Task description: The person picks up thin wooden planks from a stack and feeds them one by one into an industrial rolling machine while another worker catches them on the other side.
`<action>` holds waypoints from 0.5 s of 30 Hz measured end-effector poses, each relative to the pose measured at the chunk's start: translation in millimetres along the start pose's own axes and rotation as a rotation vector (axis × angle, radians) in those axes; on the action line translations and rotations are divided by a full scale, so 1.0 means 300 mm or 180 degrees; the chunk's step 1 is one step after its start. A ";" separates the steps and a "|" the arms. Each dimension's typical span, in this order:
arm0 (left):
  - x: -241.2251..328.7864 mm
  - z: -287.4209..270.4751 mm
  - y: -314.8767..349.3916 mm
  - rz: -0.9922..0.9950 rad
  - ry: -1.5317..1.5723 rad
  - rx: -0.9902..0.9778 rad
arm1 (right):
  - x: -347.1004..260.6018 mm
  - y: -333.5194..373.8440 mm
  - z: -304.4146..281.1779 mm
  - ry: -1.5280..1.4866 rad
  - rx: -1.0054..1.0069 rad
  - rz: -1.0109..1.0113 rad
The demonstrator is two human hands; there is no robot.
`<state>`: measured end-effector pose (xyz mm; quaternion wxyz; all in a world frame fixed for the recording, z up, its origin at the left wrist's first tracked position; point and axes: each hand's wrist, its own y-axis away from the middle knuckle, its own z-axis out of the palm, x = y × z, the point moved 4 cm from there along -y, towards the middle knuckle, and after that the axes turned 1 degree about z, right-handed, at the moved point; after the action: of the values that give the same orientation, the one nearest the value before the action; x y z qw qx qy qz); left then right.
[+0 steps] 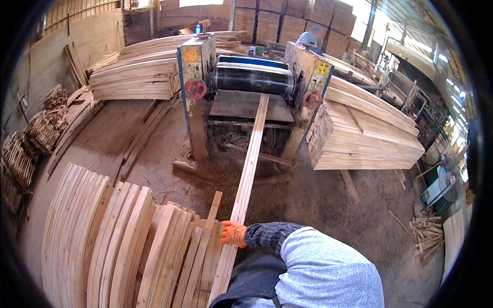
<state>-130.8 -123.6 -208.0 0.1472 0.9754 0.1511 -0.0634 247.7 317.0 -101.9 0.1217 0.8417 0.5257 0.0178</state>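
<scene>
Long pale wooden strips [251, 149], lying side by side, run from the roller machine [254, 79] down to the lower edge beside my body. In an orange glove, my right hand [233, 234] lies across these strips, its fingers curled over their left edge. A dark checked sleeve covers the forearm, which reaches in from the right. Just left of the hand, a narrow loose board [208, 231] rests against a stack of boards [120, 231]. My left hand does not show.
Stacked planks [136, 77] lie left of the machine, and another big stack [364, 136] sits to its right. Red handwheels [195, 89] mark the machine's posts. A person [310, 37] is behind it. Scrap wood [427, 233] and a fan [448, 184] stand at the right.
</scene>
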 end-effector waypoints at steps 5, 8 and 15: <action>-0.030 0.018 0.087 0.0012 -0.0002 -0.0175 | 0.003 -0.006 0.003 0.0059 0.0075 -0.0010; -0.068 0.035 0.211 0.0053 0.0024 -0.0465 | -0.001 -0.003 -0.037 0.0103 -0.0005 -0.0036; 0.043 -0.367 0.281 -0.0102 0.0122 -0.0980 | 0.017 0.070 -0.183 -0.0211 -0.0160 -0.0172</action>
<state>-83.6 -163.0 -83.0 0.2911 0.9398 0.1773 -0.0232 259.9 322.9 -44.4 0.1606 0.8240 0.5434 -0.0002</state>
